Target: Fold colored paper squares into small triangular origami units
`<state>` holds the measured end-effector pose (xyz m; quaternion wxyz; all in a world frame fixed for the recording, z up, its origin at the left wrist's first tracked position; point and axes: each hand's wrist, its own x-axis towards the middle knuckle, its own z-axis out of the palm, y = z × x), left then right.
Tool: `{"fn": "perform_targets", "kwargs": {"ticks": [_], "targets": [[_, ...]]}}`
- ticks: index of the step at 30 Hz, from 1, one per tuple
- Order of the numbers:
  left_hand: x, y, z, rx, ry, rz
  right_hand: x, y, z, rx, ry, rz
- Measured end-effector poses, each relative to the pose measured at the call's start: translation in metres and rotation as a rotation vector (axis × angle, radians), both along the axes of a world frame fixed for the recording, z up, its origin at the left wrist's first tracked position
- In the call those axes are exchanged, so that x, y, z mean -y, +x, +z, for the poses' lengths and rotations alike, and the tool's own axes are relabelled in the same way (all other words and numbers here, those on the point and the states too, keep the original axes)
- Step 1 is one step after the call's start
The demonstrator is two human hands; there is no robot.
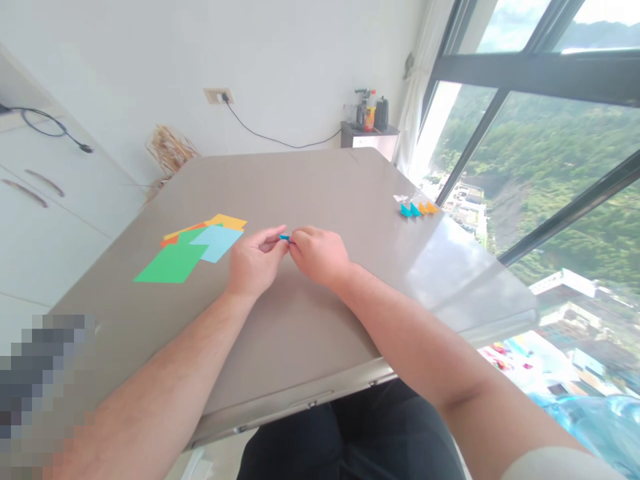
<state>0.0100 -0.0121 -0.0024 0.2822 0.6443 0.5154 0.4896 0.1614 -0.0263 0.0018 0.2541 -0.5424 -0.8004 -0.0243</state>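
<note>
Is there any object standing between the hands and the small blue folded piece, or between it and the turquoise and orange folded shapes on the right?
Nothing visible separates the left hand or right hand from the small blue folded piece. Toward the turquoise and orange folded shapes, only the right hand itself stands in between.

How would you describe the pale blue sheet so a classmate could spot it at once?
Start at the brown table. On its left side lie loose sheets, near the left hand. The pale blue sheet is nearest that hand, the only blue among green and orange.
</note>
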Motion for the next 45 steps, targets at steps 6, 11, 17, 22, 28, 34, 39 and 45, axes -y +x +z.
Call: {"fn": "perform_targets", "kwargs": {"ticks": [6, 11, 17, 22, 28, 34, 39, 45], "targets": [[-0.003, -0.002, -0.003, -0.049, -0.028, -0.031, -0.004, -0.001, -0.001, 0.022, -0.078, -0.076], [-0.01, -0.004, -0.011, -0.019, -0.014, -0.083, -0.005, 0.002, -0.002, -0.104, -0.113, -0.03], [-0.009, -0.007, -0.012, -0.03, -0.013, -0.139, -0.004, 0.003, -0.004, -0.261, -0.201, -0.014], [-0.005, -0.007, -0.01, -0.044, -0.021, -0.159, -0.005, 0.005, -0.007, -0.431, -0.277, -0.018], [-0.002, -0.005, -0.007, -0.022, -0.042, -0.162, -0.003, 0.003, -0.006, -0.384, -0.252, -0.075], [-0.005, -0.002, -0.007, 0.17, -0.187, -0.149, -0.001, -0.002, -0.007, -0.202, -0.166, -0.077], [-0.009, -0.001, -0.01, 0.283, -0.235, -0.144, 0.0, -0.005, -0.007, -0.077, -0.174, -0.1], [-0.014, -0.002, -0.013, 0.383, -0.276, -0.159, -0.001, -0.005, -0.001, -0.04, -0.197, -0.114]]}}
